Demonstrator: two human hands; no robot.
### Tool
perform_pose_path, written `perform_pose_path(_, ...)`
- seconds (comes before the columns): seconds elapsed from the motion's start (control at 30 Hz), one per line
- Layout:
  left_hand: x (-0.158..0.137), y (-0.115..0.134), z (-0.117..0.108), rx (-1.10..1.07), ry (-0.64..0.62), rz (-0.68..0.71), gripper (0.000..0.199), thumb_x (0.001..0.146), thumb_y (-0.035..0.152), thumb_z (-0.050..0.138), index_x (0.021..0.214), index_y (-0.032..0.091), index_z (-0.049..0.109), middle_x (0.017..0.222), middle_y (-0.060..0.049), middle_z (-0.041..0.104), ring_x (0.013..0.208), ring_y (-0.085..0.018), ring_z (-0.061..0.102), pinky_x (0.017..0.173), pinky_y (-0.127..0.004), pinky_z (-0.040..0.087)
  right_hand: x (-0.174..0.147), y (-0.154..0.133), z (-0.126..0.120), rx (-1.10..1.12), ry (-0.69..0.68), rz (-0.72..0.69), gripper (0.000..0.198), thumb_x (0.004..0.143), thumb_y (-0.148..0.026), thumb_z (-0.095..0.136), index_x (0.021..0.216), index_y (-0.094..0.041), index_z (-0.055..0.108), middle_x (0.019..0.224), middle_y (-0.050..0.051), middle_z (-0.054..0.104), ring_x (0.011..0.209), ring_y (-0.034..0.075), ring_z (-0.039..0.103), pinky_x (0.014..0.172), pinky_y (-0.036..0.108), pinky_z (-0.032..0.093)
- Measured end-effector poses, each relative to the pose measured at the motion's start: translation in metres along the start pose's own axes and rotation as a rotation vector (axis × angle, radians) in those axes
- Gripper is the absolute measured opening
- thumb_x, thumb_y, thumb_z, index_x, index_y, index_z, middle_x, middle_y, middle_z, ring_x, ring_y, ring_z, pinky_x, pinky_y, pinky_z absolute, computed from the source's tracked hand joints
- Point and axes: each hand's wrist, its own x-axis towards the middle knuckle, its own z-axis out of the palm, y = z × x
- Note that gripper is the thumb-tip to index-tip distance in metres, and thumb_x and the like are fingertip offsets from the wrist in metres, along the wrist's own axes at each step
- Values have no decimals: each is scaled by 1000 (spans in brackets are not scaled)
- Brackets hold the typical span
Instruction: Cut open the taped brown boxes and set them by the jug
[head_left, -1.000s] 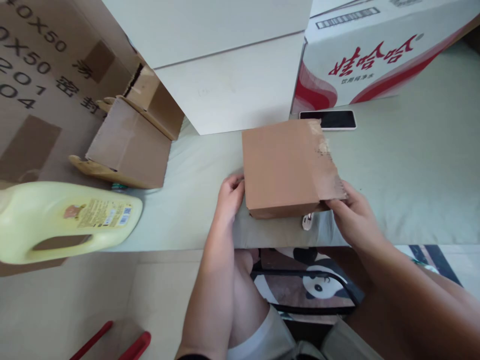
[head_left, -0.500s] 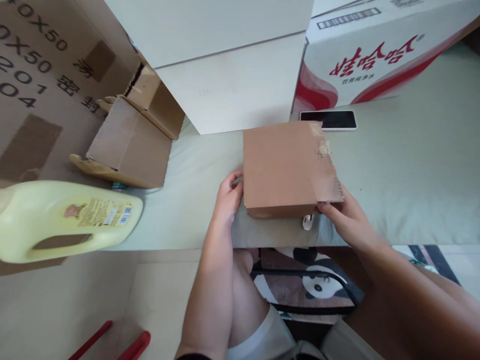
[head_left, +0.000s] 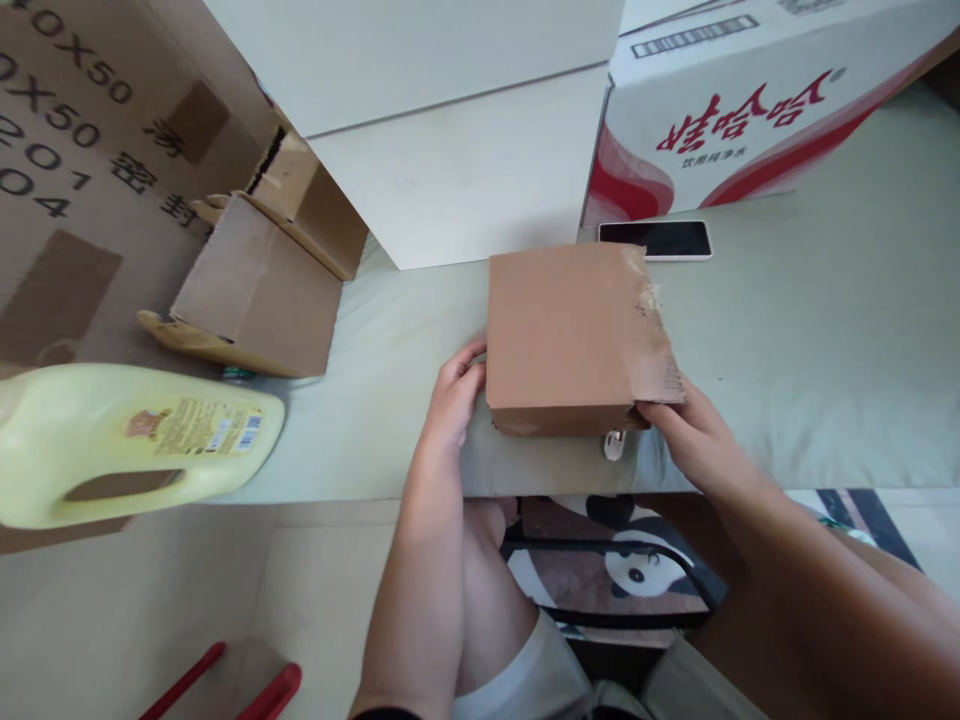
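Observation:
A small brown cardboard box (head_left: pixel 562 330) rests on the pale green cushioned surface in front of me. Its right end has a rough, torn strip with tape residue along the flap. My left hand (head_left: pixel 457 390) presses against the box's left side, fingers bent and partly hidden behind it. At the near right corner, my right hand (head_left: pixel 694 430) grips the box's flap edge, thumb in front and the other fingers out of sight. A small white object (head_left: pixel 614 446) pokes out from beneath the box's near edge; most of it is hidden.
Behind the box stand a white carton (head_left: pixel 465 180) and a red-and-white printed carton (head_left: pixel 720 140), with a phone (head_left: pixel 660 239) lying before them. Leftward are an opened cardboard box (head_left: pixel 262 290), a large printed carton (head_left: pixel 67 200) and a yellow jug (head_left: pixel 142 440). Red handles (head_left: pixel 274 690) show below.
The torn flap at the box's right end sits slightly further in, with my right hand still on it. My left hand stays against the left side.

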Motion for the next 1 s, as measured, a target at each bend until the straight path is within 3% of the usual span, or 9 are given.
perform_pose_path(0.33,-1,0,0,-37,-46,12,42,71,37,82,108,20,75,115,-10,80,111,-30,75,93,-44,61,0,-3,-1,30,-9,61,21,90,-42,62,102,-26,68,113,8,77,113,34,70,100,53,57)
perform_pose_path(0.53,-1,1,1,7,-45,28,33,76,32,72,107,20,75,122,-8,79,116,-27,72,97,-40,57,0,-2,-2,14,-24,77,17,89,-43,61,94,-28,67,105,7,78,108,34,71,97,53,58)
perform_pose_path(0.7,0,-1,-1,-19,-23,-22,45,70,24,58,111,19,74,116,-5,80,110,-25,73,84,-33,54,0,-1,-3,-33,-34,64,21,90,-44,58,96,-26,66,107,10,78,107,35,72,94,53,59)
perform_pose_path(1.0,0,-3,-1,-68,-53,-11,48,63,26,59,108,19,74,112,-6,80,111,-27,71,82,-33,51,0,-2,0,39,-1,112,24,83,-47,66,88,-25,71,94,7,78,100,32,72,90,47,59)
